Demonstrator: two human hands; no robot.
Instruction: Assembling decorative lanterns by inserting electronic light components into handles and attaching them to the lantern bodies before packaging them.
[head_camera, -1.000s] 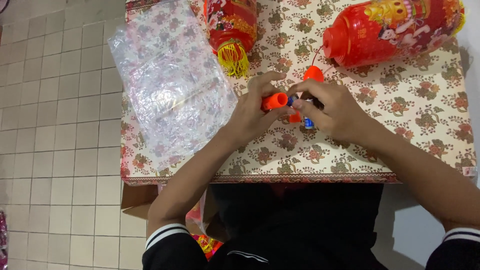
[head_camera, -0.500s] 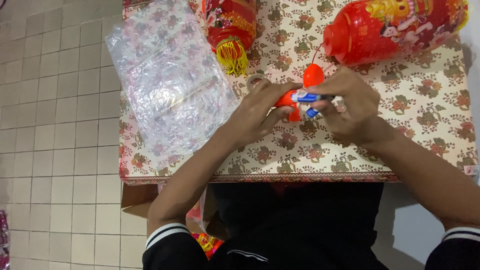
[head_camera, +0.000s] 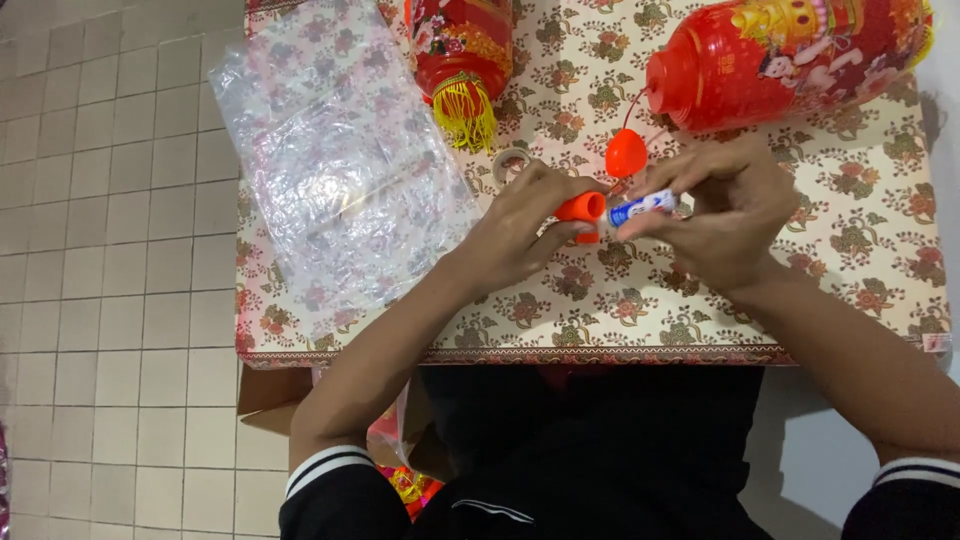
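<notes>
While the left hand (head_camera: 520, 230) pinches the orange cap (head_camera: 581, 208), the right hand (head_camera: 735, 215) should grip the tube (head_camera: 640, 208) firmly, pulling straight.

Two red lanterns (head_camera: 790, 55) (head_camera: 460, 50) — one tape roll (head_camera: 510, 160), one clear plastic sheet (head_camera: 340, 170), one orange-capped glue stick (head_camera: 620, 210) — two hands (head_camera: 520, 235) (head_camera: 730, 215).

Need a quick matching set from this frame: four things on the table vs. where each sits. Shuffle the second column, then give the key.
Things:
1. glue stick
2. clear plastic bag
3. tape roll
4. big red lantern

Places:
A. top right of the table
B. left edge of the table, overhanging it
C. held between both hands
D. just below the small lantern's yellow tassel

Pairs: 1-C, 2-B, 3-D, 4-A
</notes>
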